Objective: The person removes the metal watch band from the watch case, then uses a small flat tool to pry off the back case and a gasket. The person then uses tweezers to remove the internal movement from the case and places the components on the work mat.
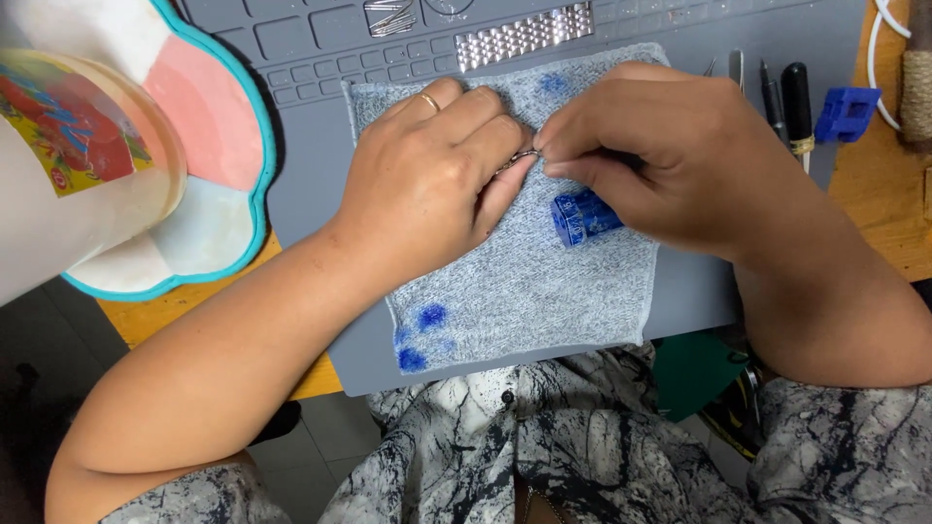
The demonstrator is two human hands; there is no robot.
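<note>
Both hands meet over the grey cloth (524, 291) on the grey work mat (311, 194): left hand (427, 184) curled, fingers closed, pinching one end of a thin metal band piece (519, 158); right hand (650, 155) fingertips pinched on its other end, knuckles nearly touching the left. Small blue plastic tool (582, 215) lies on the cloth just under the right palm, not held. Silver watch bracelet (524, 35) sits on the mat above the cloth, screwdrivers (786, 97) to the right.
</note>
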